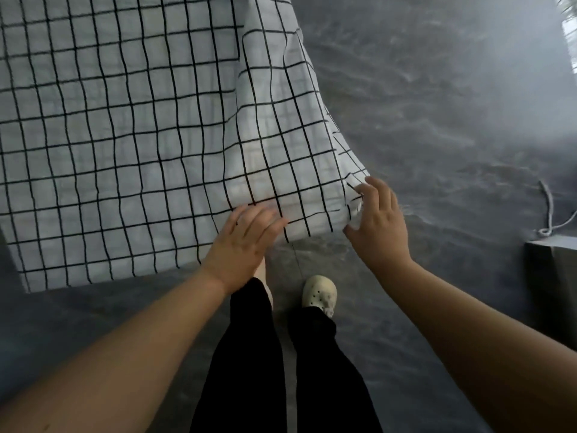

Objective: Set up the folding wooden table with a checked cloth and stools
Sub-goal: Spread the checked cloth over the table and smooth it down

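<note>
A white cloth with a black check pattern (125, 135) is spread over the table and hides the tabletop; its near corner droops over the edge. My left hand (240, 245) lies flat with straight fingers on the cloth's near hem. At the hanging corner, my right hand (379, 220) touches the cloth with spread fingers, thumb under the edge. No stool is in view.
The floor (437, 104) is dark grey and mottled. A dark box-like object (549, 276) stands at the right edge with a pale cord (549, 210) above it. My legs in black trousers and a white clog (320, 293) are below the table's near edge.
</note>
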`<act>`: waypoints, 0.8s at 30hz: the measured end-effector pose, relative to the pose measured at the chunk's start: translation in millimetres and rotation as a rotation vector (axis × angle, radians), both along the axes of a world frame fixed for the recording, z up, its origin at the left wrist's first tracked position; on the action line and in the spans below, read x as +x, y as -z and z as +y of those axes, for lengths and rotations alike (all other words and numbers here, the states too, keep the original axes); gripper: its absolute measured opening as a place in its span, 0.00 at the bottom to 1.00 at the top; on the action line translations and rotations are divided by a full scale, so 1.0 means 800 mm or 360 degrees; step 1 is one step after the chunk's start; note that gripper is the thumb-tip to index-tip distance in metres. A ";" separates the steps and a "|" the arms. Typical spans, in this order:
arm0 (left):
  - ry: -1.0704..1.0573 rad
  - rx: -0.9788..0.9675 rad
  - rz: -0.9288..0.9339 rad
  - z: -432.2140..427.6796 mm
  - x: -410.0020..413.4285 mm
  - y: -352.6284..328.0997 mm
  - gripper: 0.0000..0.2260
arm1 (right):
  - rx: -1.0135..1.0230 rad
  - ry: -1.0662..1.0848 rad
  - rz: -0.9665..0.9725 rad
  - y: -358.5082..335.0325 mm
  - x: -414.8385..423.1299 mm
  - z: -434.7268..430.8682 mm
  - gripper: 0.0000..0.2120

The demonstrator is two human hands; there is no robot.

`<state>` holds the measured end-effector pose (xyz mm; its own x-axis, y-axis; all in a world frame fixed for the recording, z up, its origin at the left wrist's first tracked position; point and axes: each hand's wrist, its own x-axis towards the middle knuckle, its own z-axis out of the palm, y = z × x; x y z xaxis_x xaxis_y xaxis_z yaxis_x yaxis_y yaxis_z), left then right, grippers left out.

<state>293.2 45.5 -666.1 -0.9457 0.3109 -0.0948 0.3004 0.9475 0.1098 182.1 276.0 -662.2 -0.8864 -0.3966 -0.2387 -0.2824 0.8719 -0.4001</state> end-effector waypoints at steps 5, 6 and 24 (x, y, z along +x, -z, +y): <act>-0.0179 0.0177 0.0004 0.016 -0.013 -0.010 0.15 | 0.0050 -0.0074 0.0153 0.002 -0.006 0.001 0.17; -0.0189 0.0226 -0.0033 0.019 -0.013 -0.013 0.12 | 0.0058 -0.0107 0.0150 0.001 -0.007 0.006 0.15; -0.0260 0.0287 -0.0279 0.107 -0.008 -0.032 0.16 | 0.0366 -0.0144 -0.0091 -0.017 -0.004 0.080 0.14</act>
